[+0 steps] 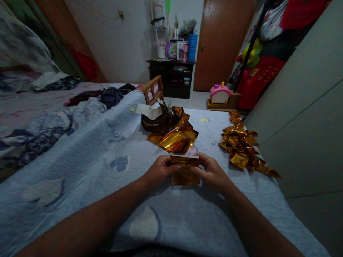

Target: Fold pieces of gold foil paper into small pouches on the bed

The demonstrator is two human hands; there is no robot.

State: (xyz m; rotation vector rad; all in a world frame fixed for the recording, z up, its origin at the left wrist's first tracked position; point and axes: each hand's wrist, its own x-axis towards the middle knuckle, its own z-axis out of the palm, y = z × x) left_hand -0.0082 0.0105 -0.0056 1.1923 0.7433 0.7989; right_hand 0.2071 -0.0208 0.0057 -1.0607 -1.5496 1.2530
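A sheet of gold foil paper is held up between my two hands, its top edge folded over toward me. My left hand pinches its left side, thumb across the front. On the right side my right hand grips it the same way, thumb on the gold face and fingers behind. Just beyond lie loose gold foil sheets, beside a dark, fanned stack of paper with pale sheets on top. A pile of folded gold foil pieces rests to the right.
A blue quilt with heart shapes covers the surface under my hands. At its right edge rises a pale cabinet panel. Beyond the far edge are a pink toy, a dark shelf and a wooden door. Clothes lie to the left.
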